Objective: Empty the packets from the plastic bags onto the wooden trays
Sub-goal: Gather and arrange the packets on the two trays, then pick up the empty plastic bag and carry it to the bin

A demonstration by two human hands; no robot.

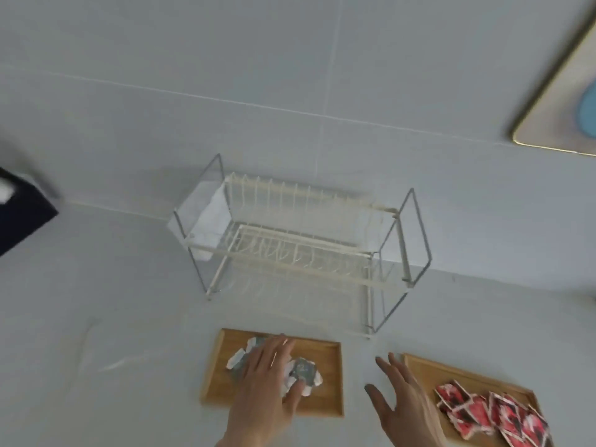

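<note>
Two wooden trays lie near the table's front edge. The left tray (325, 366) carries grey-blue and white packets (304, 371); my left hand (264, 385) rests flat over them, fingers spread, holding nothing. The right tray (429, 369) carries a heap of several red and white packets (483, 414). My right hand (403, 398) hovers between the two trays, fingers apart and empty. No plastic bag shows near the trays.
A white wire dish rack (300, 246) stands behind the trays against the wall, with a crumpled clear plastic bag (206, 217) at its left end. A dark object (22, 217) sits at the left edge. A gold-framed panel (564, 91) hangs upper right.
</note>
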